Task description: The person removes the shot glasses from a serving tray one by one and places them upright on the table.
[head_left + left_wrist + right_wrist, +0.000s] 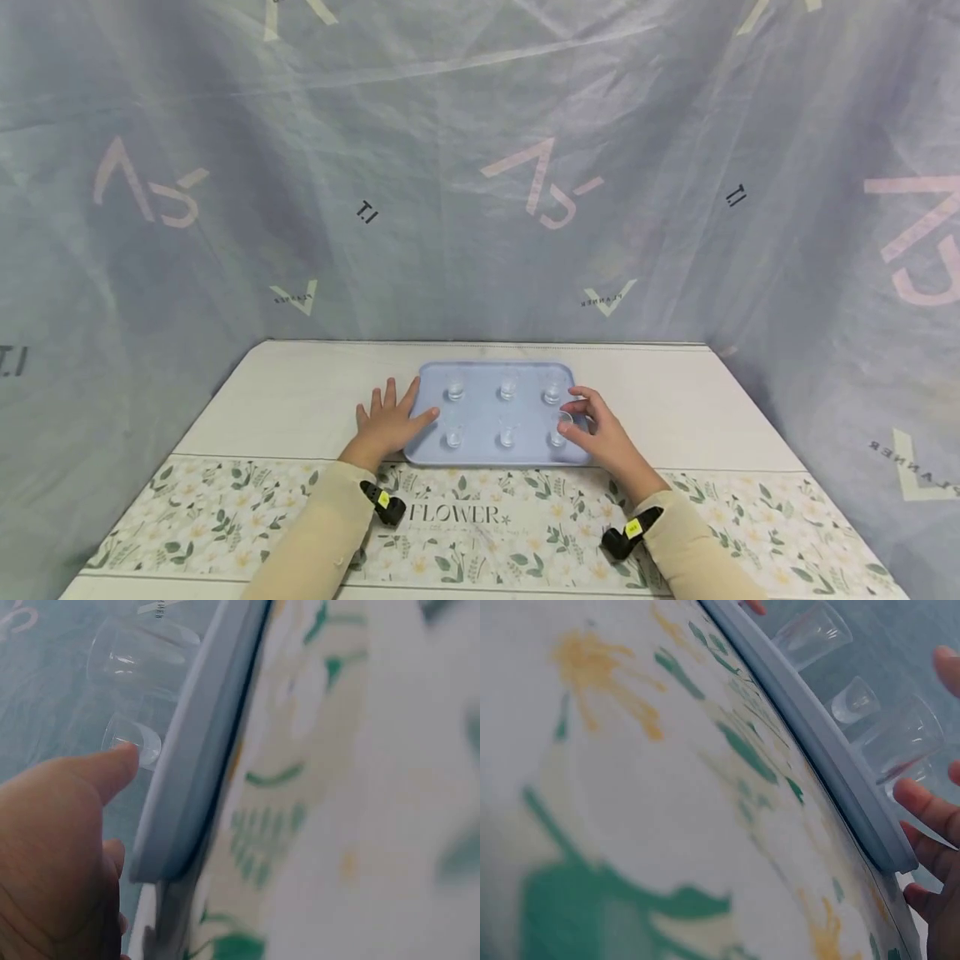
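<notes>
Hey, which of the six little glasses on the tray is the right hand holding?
The near-row glass at the tray's right end. The right hand has its fingers round it; the other five glasses stand untouched on the blue tray.

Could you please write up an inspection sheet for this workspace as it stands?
Surface: pale table with a floral runner across the near edge.
Job's things: light blue tray holding six small clear glasses in two rows of three, all upright.
Clutter: nothing seen.
Grippers: left hand lies flat, fingers spread, on the tray's left edge; right hand pinches the near right glass.
Cables: nothing seen; a black wrist camera sits on each sleeve.
Surroundings: grey printed sheeting behind.
</notes>
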Motion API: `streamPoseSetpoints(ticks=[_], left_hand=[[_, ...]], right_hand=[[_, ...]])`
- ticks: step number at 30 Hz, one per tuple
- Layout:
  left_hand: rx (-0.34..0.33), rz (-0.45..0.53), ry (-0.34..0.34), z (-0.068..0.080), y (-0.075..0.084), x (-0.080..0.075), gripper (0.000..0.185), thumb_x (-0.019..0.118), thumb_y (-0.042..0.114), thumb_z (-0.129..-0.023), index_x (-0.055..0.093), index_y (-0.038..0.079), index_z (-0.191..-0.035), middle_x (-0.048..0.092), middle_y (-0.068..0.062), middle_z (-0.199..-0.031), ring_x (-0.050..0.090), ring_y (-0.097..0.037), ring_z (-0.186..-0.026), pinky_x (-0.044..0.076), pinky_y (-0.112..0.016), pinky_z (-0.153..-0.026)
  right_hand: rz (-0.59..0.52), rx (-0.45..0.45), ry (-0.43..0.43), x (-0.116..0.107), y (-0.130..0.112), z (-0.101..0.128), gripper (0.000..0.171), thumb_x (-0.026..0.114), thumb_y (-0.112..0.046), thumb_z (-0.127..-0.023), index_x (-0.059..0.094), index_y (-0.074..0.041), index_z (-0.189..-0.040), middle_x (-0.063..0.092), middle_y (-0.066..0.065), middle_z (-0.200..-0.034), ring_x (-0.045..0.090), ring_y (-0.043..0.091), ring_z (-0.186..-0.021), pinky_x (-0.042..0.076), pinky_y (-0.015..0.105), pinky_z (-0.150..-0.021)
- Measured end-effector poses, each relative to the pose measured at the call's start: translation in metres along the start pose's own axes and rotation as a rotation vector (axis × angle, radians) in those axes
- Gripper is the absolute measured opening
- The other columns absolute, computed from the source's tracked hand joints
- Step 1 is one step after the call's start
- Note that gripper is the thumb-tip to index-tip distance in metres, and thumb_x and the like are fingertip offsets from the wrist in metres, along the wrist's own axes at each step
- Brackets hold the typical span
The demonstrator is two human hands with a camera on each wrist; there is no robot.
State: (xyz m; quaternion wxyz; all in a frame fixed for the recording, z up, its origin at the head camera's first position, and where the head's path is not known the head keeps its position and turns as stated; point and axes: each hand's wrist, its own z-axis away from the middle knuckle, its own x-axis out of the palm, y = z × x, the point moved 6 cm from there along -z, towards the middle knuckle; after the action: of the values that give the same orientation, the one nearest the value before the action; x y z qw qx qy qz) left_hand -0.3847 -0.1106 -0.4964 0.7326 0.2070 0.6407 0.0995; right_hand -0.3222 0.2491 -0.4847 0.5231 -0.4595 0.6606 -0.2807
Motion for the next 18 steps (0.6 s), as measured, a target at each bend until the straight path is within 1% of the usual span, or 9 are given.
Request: streamPoseSetpoints(ticks=[2,4,7,10,13,16,18], left_hand=[[0.0,0.005,-0.003,0.001,0.002,0.0,0.088,0.041,0.072,-0.096,0.014,0.023,-0.164,-0.002,-0.025,-0.167,-0.006,-0.053,-0.15,-0.007,-0.074,-0.113],[-0.004,0.004,-0.009,0.0,0.002,0.002,0.086,0.041,0.07,-0.097,0.015,0.024,-0.164,-0.002,-0.025,-0.167,-0.007,-0.052,-0.15,-0.008,-0.073,-0.113],[0.001,0.012,-0.002,-0.002,0.0,0.006,0.086,0.042,0.07,-0.097,0.016,0.023,-0.164,-0.002,-0.027,-0.166,-0.008,-0.052,-0.15,-0.01,-0.073,-0.113],[0.001,0.008,-0.006,-0.005,-0.005,0.013,0.086,0.039,0.072,-0.096,0.014,0.026,-0.164,-0.004,-0.027,-0.166,-0.011,-0.05,-0.151,-0.013,-0.071,-0.113],[0.01,0.004,-0.002,-0.009,-0.012,0.019,0.087,0.038,0.074,-0.096,0.012,0.027,-0.164,-0.006,-0.026,-0.166,-0.014,-0.048,-0.151,-0.015,-0.07,-0.112],[0.01,-0.002,0.003,-0.008,-0.012,0.018,0.084,0.04,0.069,-0.098,0.012,0.027,-0.164,-0.006,-0.025,-0.167,-0.013,-0.047,-0.151,-0.014,-0.07,-0.113],[0.004,-0.001,0.004,-0.004,-0.009,0.014,0.082,0.042,0.067,-0.098,0.013,0.027,-0.164,-0.005,-0.026,-0.167,-0.013,-0.047,-0.152,-0.013,-0.07,-0.113]], right_hand=[[0.013,-0.005,-0.018,0.002,-0.001,0.002,0.062,0.078,-0.015,-0.09,0.046,-0.001,-0.141,0.066,0.018,-0.12,0.054,0.041,-0.125,0.028,0.062,-0.114],[0.045,0.001,-0.027,0.003,-0.001,0.003,0.059,0.08,-0.018,-0.088,0.05,-0.002,-0.136,0.068,0.014,-0.118,0.055,0.038,-0.124,0.029,0.062,-0.113],[0.091,-0.009,-0.032,0.005,0.001,0.004,0.053,0.082,-0.02,-0.087,0.054,-0.004,-0.13,0.069,0.008,-0.115,0.057,0.034,-0.122,0.034,0.06,-0.109],[0.131,-0.024,-0.035,0.005,0.002,0.005,0.045,0.082,-0.021,-0.087,0.058,-0.008,-0.123,0.067,0.002,-0.109,0.059,0.028,-0.116,0.04,0.056,-0.104],[0.149,-0.033,-0.034,0.006,0.003,0.004,0.034,0.082,-0.02,-0.087,0.062,-0.013,-0.114,0.065,-0.003,-0.105,0.06,0.023,-0.111,0.044,0.054,-0.1],[0.152,-0.041,-0.03,0.006,0.004,0.003,0.028,0.082,-0.021,-0.087,0.063,-0.018,-0.108,0.065,-0.005,-0.103,0.06,0.022,-0.111,0.045,0.053,-0.099],[0.157,-0.043,-0.023,0.006,0.004,0.002,0.028,0.082,-0.021,-0.087,0.064,-0.018,-0.108,0.066,-0.005,-0.103,0.06,0.022,-0.11,0.045,0.053,-0.099]])
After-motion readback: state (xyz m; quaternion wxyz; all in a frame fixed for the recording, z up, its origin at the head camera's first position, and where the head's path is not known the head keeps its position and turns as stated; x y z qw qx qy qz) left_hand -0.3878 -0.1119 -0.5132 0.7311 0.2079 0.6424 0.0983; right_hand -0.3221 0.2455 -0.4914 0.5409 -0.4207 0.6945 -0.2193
